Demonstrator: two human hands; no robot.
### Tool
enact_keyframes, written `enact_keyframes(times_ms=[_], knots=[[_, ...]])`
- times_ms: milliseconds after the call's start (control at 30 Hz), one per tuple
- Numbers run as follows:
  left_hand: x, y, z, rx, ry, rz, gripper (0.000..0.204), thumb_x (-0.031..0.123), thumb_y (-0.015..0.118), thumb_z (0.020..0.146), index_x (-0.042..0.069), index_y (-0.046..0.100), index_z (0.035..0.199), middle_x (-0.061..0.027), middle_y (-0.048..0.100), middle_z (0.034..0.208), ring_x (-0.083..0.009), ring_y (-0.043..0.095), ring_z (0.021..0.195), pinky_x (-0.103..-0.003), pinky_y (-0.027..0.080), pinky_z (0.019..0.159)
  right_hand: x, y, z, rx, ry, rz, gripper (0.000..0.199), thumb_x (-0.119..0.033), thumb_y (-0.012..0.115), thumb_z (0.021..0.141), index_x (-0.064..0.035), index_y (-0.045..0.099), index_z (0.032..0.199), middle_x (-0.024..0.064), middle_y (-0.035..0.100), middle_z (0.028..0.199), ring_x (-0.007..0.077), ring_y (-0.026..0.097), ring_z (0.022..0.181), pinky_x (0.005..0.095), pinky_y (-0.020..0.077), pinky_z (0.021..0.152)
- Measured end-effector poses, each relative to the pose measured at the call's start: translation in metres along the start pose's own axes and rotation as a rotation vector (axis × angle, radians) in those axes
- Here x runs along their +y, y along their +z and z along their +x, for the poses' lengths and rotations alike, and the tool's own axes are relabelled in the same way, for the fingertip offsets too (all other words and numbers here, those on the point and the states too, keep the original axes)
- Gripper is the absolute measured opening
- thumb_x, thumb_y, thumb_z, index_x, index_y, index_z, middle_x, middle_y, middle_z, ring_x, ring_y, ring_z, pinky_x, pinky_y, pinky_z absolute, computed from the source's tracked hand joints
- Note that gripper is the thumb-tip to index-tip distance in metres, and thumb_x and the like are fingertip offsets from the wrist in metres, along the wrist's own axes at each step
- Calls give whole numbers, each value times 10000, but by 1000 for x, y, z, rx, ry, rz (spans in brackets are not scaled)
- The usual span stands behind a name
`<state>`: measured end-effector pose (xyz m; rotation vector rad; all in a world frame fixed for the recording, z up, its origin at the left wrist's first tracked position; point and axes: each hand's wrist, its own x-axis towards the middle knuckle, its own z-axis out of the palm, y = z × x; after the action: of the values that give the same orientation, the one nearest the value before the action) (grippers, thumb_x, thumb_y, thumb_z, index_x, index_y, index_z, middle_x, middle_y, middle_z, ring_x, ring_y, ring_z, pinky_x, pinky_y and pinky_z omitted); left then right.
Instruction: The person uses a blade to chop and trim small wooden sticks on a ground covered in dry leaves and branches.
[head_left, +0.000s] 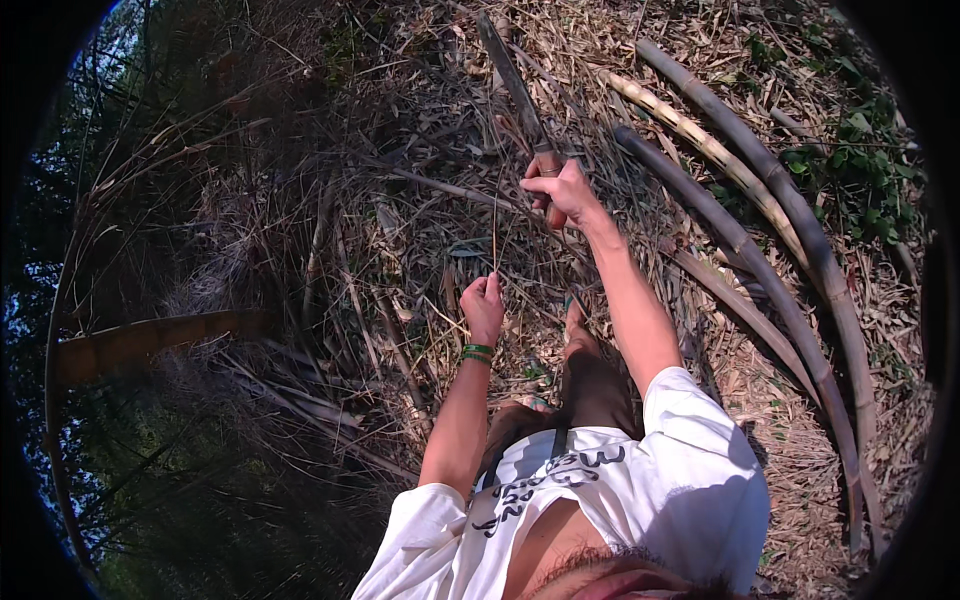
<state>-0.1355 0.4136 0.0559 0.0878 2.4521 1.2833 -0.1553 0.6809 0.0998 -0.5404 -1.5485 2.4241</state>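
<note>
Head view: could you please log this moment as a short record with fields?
Setting: outdoor ground covered in dry leaves and twigs
Right hand: gripping the handle of a long blade, raised
Left hand: closed on a thin upright stem
Nearby: cut bamboo poles lying to the person's right
Wrist: green band on the left

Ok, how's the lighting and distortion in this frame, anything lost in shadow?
Head view: hard sun on the right hand, the long blade and the bamboo poles; the left thicket is deep in shadow; the left hand is half shaded; fisheye bends the poles, and the corners are black.
</note>
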Motion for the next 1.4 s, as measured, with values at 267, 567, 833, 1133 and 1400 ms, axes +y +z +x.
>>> enact_keyframes(times_ms=[267,567,833,1133,1400], knots=[[3,-66,-45,64,-16,-77,399,226,581,975,-26,553,666,-18,461,532,-98,359,509,-328,298,481,-146,-199,-91,977,-142,-378,257,-43,758,772,8,649,999,123,656,944,203,666,779,321,601,687],[14,-190,-126,225,2,-246,414,206,574,1003,63,450,635,96,357,601,-24,262,568,-267,190,498,5,-16,-127,44,294,-189,154,-63,727,831,-4,626,930,135,683,1066,141,658,794,276,552,674],[-35,-241,-156,311,-11,-182,356,210,605,974,-20,565,706,7,482,582,-49,397,585,-267,324,515,114,171,-81,-451,589,-177,207,-83,751,824,-50,573,925,62,640,842,154,615,704,310,491,642],[-67,-289,-192,529,101,650,223,260,648,920,85,648,1058,-180,612,1013,-347,587,963,-459,450,843,149,213,-94,-582,605,-485,240,-23,772,764,-32,560,875,93,671,843,200,658,745,356,510,703],[-97,-254,-358,899,62,239,450,83,683,848,6,542,1268,-177,577,1146,-364,543,1103,-478,417,985,141,321,-134,-652,476,-554,208,-4,743,799,-20,556,887,93,654,821,210,664,756,351,509,704]])
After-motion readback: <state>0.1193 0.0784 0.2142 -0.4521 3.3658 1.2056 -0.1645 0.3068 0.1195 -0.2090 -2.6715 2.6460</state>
